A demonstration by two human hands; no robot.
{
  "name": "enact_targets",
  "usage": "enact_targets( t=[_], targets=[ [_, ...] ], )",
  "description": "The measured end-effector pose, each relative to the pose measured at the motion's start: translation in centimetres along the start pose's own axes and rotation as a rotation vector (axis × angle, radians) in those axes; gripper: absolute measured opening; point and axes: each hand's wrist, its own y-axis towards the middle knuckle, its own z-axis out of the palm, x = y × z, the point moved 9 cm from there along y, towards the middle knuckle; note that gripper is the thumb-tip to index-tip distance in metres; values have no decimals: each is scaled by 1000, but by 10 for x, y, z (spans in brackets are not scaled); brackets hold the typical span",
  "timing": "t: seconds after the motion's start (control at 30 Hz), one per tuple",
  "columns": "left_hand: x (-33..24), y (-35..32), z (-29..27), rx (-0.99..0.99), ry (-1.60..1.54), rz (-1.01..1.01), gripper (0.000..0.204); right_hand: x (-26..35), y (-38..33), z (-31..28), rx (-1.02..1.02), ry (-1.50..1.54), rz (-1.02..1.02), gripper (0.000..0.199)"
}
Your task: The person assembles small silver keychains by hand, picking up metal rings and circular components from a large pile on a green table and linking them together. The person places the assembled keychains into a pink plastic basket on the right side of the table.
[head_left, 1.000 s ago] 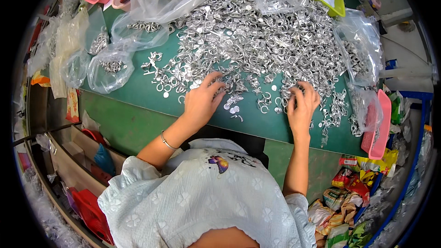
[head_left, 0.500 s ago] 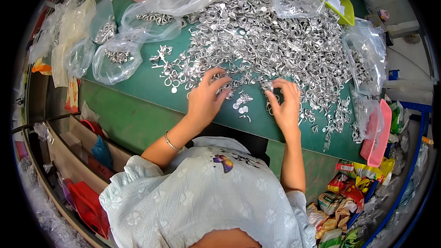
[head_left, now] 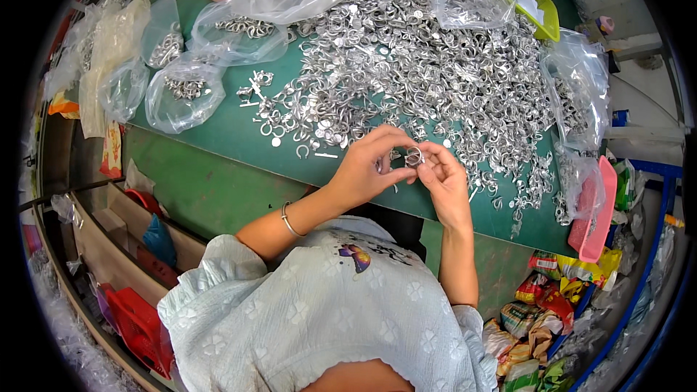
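A few silver-coloured metal rings (head_left: 414, 157) are pinched together in front of me, above the near edge of the table. My left hand (head_left: 369, 168) closes on them from one side, and a bit of metal shows inside its curled fingers. From the other side, my right hand (head_left: 444, 187) grips the same rings between thumb and fingers. How many rings there are cannot be made out. Just beyond both hands spreads a large heap of loose silver-coloured rings and small flat metal pieces (head_left: 435, 72), with stray ones on the green tabletop (head_left: 239, 134).
Clear plastic bags holding metal parts (head_left: 185, 98) lie at the left, and another bag (head_left: 577, 94) lies at the right. A yellow-green tray (head_left: 534, 11) sits at the far right, a pink basket (head_left: 599, 210) at the right edge. Drawers and a red basket (head_left: 138, 327) stand lower left.
My hands were apart over the heap's near edge, the right one holding metal pieces. They have now come together nearer to me around the rings.
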Motion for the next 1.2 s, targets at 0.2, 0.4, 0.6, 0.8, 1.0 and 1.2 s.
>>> enact_targets(
  t=[0.2, 0.4, 0.6, 0.8, 1.0, 1.2],
  targets=[
    [9, 0, 2, 77, -265, -239, 14, 5, -5, 8, 96, 21, -13, 26],
    [30, -9, 13, 115, -654, -384, 11, 3, -13, 14, 43, 15, 59, 24],
    [26, -16, 19, 174, -491, -438, 18, 1, -15, 7, -132, -245, 21, 38],
    [18, -27, 39, 381, -594, -489, 16, 17, -18, 9, -188, -476, -91, 50],
    [15, -28, 40, 354, -733, -438, 17, 13, -19, 12, -150, -409, -92, 51],
    [8, -25, 31, 352, -618, -420, 18, 23, -27, 26, -41, -430, -174, 33]
  ],
)
